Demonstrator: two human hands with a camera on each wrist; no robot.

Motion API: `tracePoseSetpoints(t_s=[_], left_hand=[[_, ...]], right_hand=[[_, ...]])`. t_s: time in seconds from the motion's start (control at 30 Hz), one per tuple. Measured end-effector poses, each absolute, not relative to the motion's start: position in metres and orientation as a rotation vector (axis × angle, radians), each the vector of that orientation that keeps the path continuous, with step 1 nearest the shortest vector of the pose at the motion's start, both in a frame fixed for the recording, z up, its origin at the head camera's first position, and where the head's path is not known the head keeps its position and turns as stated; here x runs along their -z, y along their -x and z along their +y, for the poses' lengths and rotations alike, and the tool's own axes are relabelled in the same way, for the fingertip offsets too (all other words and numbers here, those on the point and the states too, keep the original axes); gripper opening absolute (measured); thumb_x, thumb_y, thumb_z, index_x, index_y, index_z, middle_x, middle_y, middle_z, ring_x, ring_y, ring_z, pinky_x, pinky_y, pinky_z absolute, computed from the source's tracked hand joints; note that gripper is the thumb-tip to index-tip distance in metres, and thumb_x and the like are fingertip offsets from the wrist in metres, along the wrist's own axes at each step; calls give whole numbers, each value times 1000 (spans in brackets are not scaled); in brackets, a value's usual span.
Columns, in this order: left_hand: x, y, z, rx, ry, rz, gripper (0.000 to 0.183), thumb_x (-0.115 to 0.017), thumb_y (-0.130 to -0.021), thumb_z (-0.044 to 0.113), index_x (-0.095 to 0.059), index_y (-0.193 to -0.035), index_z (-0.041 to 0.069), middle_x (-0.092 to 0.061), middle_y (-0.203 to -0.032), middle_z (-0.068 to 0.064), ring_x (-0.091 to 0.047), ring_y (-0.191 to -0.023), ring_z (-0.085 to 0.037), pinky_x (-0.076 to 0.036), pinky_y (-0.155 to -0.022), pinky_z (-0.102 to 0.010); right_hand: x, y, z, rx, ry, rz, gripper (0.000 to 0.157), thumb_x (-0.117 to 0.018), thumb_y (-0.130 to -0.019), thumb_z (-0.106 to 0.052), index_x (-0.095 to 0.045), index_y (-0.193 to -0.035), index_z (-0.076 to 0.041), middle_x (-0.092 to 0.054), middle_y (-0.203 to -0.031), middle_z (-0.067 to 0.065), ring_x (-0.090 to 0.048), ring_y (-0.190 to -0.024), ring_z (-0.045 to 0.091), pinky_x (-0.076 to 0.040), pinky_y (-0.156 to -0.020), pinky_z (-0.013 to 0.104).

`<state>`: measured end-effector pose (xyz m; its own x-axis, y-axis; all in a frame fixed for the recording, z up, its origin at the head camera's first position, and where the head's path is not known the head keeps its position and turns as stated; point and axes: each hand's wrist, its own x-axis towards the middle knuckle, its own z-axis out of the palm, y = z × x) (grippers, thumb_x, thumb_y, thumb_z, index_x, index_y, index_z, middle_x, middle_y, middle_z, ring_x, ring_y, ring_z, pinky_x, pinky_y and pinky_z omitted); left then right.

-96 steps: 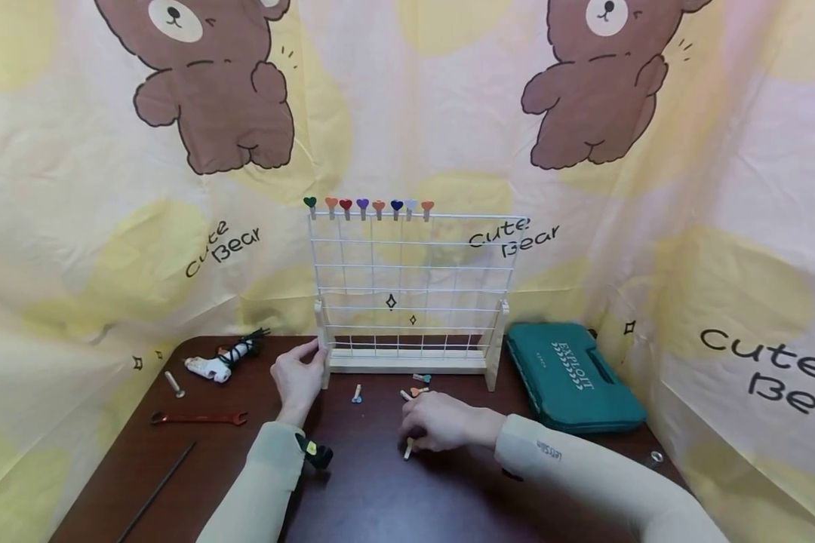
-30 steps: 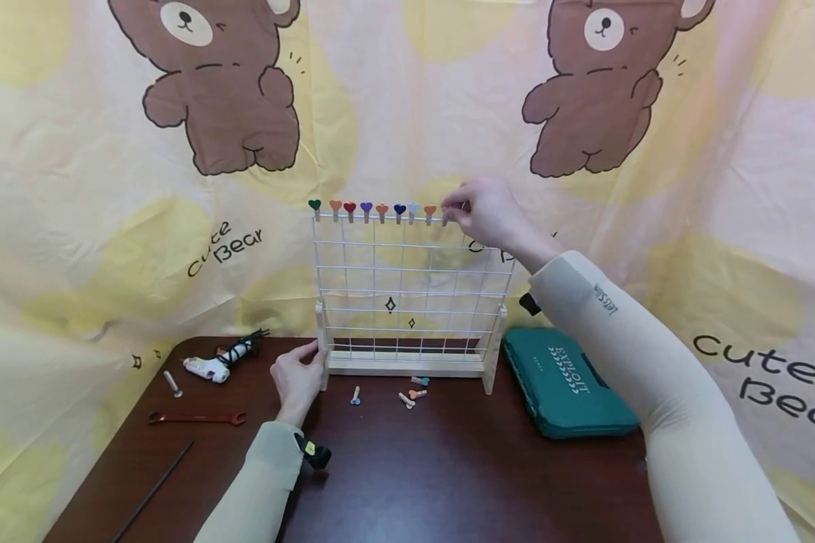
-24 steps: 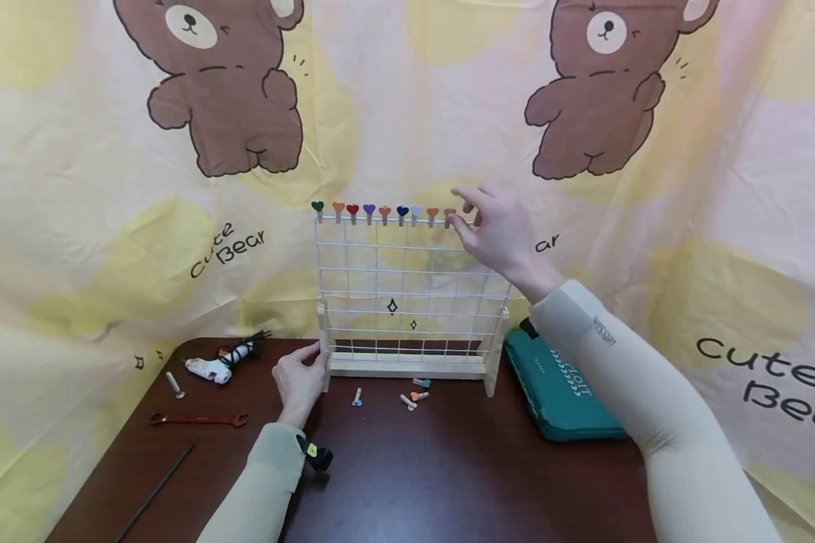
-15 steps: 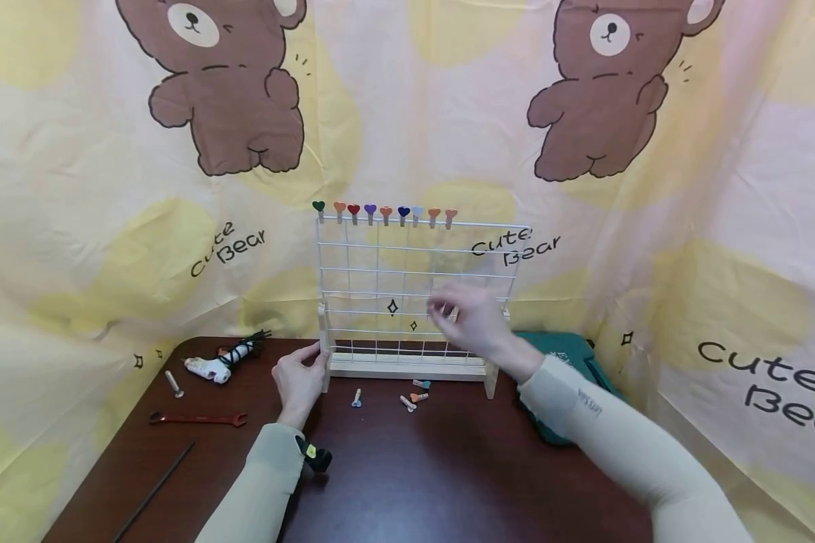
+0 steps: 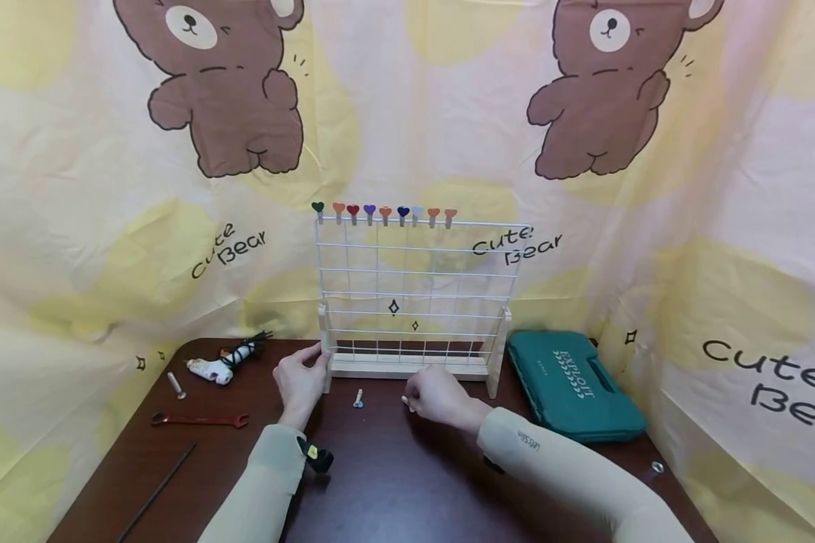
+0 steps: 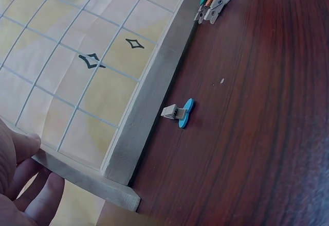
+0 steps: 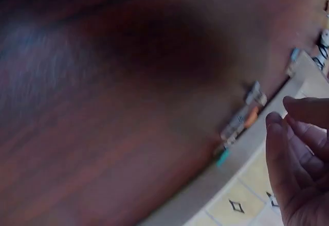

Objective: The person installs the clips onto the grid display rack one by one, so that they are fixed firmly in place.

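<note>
A white wire grid rack (image 5: 353, 369) in a wooden stand is on the table, with several heart-topped clothespins (image 5: 403, 213) along its top wire. At the rack's left side, my left hand (image 5: 301, 383) grips the wooden upright (image 6: 85, 178) between thumb and fingers. My right hand (image 5: 441, 396) hovers by the base bar, thumb and index finger slightly apart with nothing between them. Close to its fingertips lie a white clothespin (image 6: 220, 5), an orange one (image 7: 251, 117) and a teal one (image 7: 223, 157). A blue-topped clothespin (image 6: 186, 114) lies apart, nearer my left hand.
Left on the table are a glue gun (image 5: 210, 370) with a bundled cord, a bolt (image 5: 176, 385), a red wrench (image 5: 199, 419) and a thin dark rod (image 5: 158, 490). A green tool case (image 5: 573, 388) stands right, a small metal ring (image 5: 657, 467) beyond it.
My right hand placed a pinkish-orange heart clothespin at the right end of the top row, let go, and came down to the loose clothespins. My left hand has stayed on the upright.
</note>
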<state>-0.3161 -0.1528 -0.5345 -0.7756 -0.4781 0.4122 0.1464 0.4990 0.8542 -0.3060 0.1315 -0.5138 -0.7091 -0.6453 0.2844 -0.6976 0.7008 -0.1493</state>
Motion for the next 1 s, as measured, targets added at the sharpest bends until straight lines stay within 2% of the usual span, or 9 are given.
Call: tracePoseSetpoints(t_s=[0.17, 0.33, 0.4, 0.47, 0.57, 0.67, 0.87, 0.9, 1.0], left_hand=[[535, 316, -152, 1292, -268, -2112, 23, -89, -86, 18, -87, -108, 16, -82, -100, -12, -76, -103, -35, -55, -89, -51], [535, 317, -152, 1295, -275, -2113, 24, -90, -86, 18, -86, -109, 16, -82, -100, -11, -76, -102, -34, -56, -90, -50], [535, 317, -152, 1299, -277, -2114, 24, -89, -86, 18, -86, -110, 16, -82, -101, -11, -76, -103, -34, -55, -91, -51], [535, 317, -153, 1304, -275, -2119, 24, -88, -87, 18, -86, -111, 15, -81, -102, -12, -76, -103, -34, -55, -91, -51], [534, 317, -154, 1307, -270, -2116, 24, -88, -87, 19, -86, -111, 16, -81, -102, -12, -75, -103, -34, -55, -91, -51], [534, 317, -155, 1308, -269, -2114, 24, -88, -87, 20, -86, -110, 16, -81, -102, -12, -75, -104, -34, -55, -91, -51], [535, 316, -155, 1302, -270, -2121, 24, -88, -87, 21, -86, -111, 16, -82, -101, -11, -76, -102, -33, -56, -89, -51], [535, 316, -155, 1302, -268, -2123, 24, -88, -88, 21, -86, -111, 16, -82, -101, -11, -76, -101, -33, -56, -88, -51], [535, 316, -154, 1299, -264, -2133, 24, -88, -88, 21, -86, -112, 17, -82, -100, -11, -76, -100, -33, -56, -88, -51]], right_hand=[[527, 301, 126, -285, -973, -2740, 29, -79, -93, -17, -71, -66, -25, -59, -59, -17, -50, -54, 0, -48, -51, 27], [535, 299, 125, -312, -1042, -2744, 14, -79, -92, -16, -79, -80, -23, -69, -70, -16, -57, -60, -2, -51, -54, 26], [535, 297, 124, -353, -1109, -2754, 8, -80, -91, -16, -83, -88, -23, -73, -77, -16, -60, -67, -4, -55, -62, 26], [535, 296, 125, -382, -1174, -2756, 8, -81, -90, -15, -84, -93, -21, -74, -81, -16, -62, -72, -4, -58, -70, 28], [534, 295, 125, -360, -1230, -2738, 9, -82, -88, -14, -84, -94, -20, -74, -82, -14, -62, -73, -3, -58, -82, 30], [535, 295, 125, -297, -1250, -2713, 7, -85, -86, -17, -83, -92, -20, -72, -82, -12, -61, -74, 0, -57, -86, 32], [537, 294, 122, -283, -1270, -2719, 7, -84, -89, -21, -80, -95, -23, -71, -80, -16, -63, -73, -2, -50, -109, 52], [537, 294, 122, -283, -1269, -2725, 8, -83, -89, -21, -80, -95, -25, -69, -79, -18, -61, -72, -4, -51, -108, 52], [536, 293, 122, -306, -1273, -2730, 13, -82, -86, -22, -76, -97, -28, -63, -76, -22, -56, -69, -8, -58, -92, 40]])
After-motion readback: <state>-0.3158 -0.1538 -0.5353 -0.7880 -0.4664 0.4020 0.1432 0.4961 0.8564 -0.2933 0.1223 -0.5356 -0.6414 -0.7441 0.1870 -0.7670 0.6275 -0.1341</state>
